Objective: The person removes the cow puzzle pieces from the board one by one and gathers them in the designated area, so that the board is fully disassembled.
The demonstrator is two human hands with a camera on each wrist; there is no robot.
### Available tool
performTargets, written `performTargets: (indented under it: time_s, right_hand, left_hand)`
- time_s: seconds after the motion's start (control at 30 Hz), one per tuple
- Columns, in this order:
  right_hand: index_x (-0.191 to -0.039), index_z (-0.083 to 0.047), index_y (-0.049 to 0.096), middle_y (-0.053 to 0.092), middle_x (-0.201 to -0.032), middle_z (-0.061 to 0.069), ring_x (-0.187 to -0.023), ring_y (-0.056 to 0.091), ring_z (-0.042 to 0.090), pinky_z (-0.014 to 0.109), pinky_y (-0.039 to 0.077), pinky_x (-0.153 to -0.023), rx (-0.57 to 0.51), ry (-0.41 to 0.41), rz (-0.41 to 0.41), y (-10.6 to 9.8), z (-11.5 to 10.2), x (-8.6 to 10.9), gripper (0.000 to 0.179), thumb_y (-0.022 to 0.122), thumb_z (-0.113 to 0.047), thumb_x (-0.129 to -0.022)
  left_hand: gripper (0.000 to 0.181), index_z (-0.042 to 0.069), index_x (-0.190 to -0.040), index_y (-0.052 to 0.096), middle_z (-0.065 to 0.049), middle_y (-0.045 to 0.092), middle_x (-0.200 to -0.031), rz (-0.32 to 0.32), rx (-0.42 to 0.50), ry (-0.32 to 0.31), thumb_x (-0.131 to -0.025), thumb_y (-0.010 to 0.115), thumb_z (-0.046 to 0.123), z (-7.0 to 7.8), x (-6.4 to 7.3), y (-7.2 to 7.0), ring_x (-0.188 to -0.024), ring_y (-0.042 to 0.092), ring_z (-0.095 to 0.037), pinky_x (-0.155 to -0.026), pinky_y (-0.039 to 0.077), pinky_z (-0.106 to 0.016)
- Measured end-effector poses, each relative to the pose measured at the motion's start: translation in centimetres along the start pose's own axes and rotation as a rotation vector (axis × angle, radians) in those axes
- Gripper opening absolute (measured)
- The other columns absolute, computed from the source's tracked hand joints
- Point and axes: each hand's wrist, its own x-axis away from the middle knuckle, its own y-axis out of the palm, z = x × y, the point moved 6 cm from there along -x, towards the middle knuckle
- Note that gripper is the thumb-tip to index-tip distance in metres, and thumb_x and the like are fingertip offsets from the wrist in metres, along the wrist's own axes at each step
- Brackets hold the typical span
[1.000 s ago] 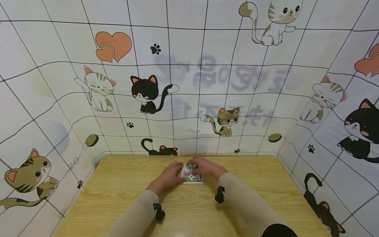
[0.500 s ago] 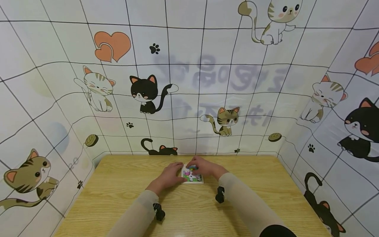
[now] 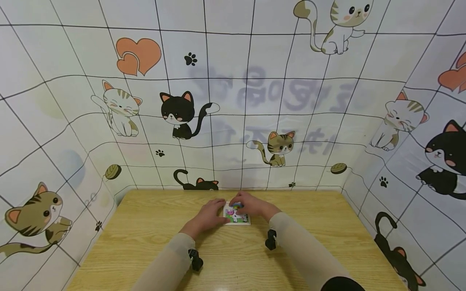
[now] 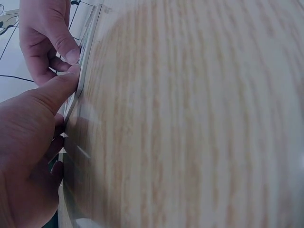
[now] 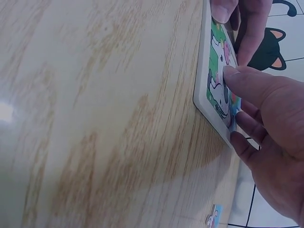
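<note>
Picture board (image 3: pixel 238 220) part-hidden: left hand (image 3: pixel 208 216) grips edge; right hand (image 3: pixel 253 205) half-curled over top, hold unclear.

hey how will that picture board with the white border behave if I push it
The picture board is likely stiff, as its white border runs straight. It seems unlikely to roll or tip, lying thin and flat. A push might slide it easily, since the tabletop looks smooth and shiny.

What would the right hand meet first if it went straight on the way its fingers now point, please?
Most likely the left hand, whose fingers lie at the left side of the picture board, just across from the right hand; the depth between them is unclear.
</note>
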Motion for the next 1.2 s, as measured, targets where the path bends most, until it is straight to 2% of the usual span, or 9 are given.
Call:
performTargets:
  time_s: [0.17,0.3,0.5,0.6,0.73,0.83,1.07,1.2]
  right_hand:
    - [-0.138,-0.013,0.074,0.057,-0.132,0.012,-0.117,0.053,0.025,0.051,0.049,-0.107,-0.006,0.002,0.029,0.0,-0.2,0.0,0.036,0.080,-0.010,-0.103]
    - [-0.139,-0.013,0.073,0.059,-0.131,0.015,-0.114,0.053,0.025,0.051,0.049,-0.105,-0.001,-0.011,0.050,0.1,-0.4,0.0,0.037,0.081,-0.009,-0.103]
    - [-0.141,-0.013,0.073,0.061,-0.128,0.011,-0.110,0.053,0.021,0.047,0.051,-0.101,0.054,-0.023,0.078,0.2,-0.2,0.1,0.039,0.082,-0.012,-0.103]
    - [-0.145,-0.010,0.072,0.062,-0.132,0.012,-0.114,0.056,0.024,0.049,0.051,-0.104,0.057,-0.021,0.083,0.2,-0.2,0.2,0.043,0.082,-0.013,-0.103]
    - [-0.148,-0.004,0.067,0.063,-0.139,0.014,-0.122,0.060,0.029,0.053,0.052,-0.108,0.008,0.011,0.098,0.0,-0.1,0.3,0.048,0.082,-0.013,-0.103]
    - [-0.147,-0.002,0.066,0.065,-0.139,0.013,-0.121,0.064,0.030,0.053,0.054,-0.106,-0.045,0.041,0.108,-0.1,0.0,0.5,0.047,0.081,-0.012,-0.103]
    - [-0.145,-0.008,0.069,0.066,-0.134,0.007,-0.117,0.066,0.025,0.049,0.057,-0.102,-0.068,0.073,0.113,-0.1,0.3,0.5,0.042,0.079,-0.014,-0.105]
    - [-0.146,-0.010,0.069,0.065,-0.135,0.008,-0.112,0.063,0.022,0.049,0.056,-0.100,-0.076,0.079,0.112,-0.1,0.4,0.5,0.042,0.078,-0.014,-0.106]
  left_hand:
    - [0.079,0.000,-0.161,0.054,-0.018,0.048,-0.169,-0.002,-0.009,0.001,-0.101,0.082,0.043,0.5,0.1,-0.3,-0.158,0.038,-0.046,-0.125,0.032,-0.070]
    - [0.080,-0.002,-0.160,0.054,-0.019,0.049,-0.168,0.002,-0.016,0.010,-0.100,0.082,0.044,0.6,0.2,-0.4,-0.157,0.039,-0.048,-0.124,0.033,-0.071]
    - [0.081,0.003,-0.162,0.054,-0.015,0.047,-0.170,0.004,0.016,0.008,-0.100,0.082,0.045,-0.6,-0.3,0.3,-0.159,0.037,-0.045,-0.126,0.032,-0.070]
    - [0.081,0.003,-0.162,0.054,-0.015,0.047,-0.170,0.011,0.036,0.020,-0.099,0.083,0.045,-1.0,-0.4,0.5,-0.159,0.037,-0.045,-0.125,0.032,-0.070]
    - [0.082,0.002,-0.162,0.054,-0.017,0.047,-0.170,0.009,0.020,0.023,-0.100,0.082,0.047,-0.8,-0.4,0.3,-0.158,0.038,-0.046,-0.125,0.032,-0.070]
    - [0.083,0.001,-0.163,0.053,-0.017,0.047,-0.169,0.008,-0.002,0.020,-0.100,0.081,0.048,-0.4,-0.2,0.1,-0.158,0.038,-0.048,-0.125,0.033,-0.070]
    - [0.080,0.001,-0.163,0.052,-0.017,0.046,-0.171,-0.004,-0.019,0.004,-0.102,0.081,0.045,-0.1,-0.1,0.1,-0.159,0.036,-0.049,-0.126,0.031,-0.070]
    - [0.081,0.003,-0.163,0.053,-0.015,0.045,-0.171,-0.004,0.002,-0.002,-0.101,0.082,0.046,-0.7,-0.4,0.4,-0.160,0.034,-0.048,-0.127,0.029,-0.070]
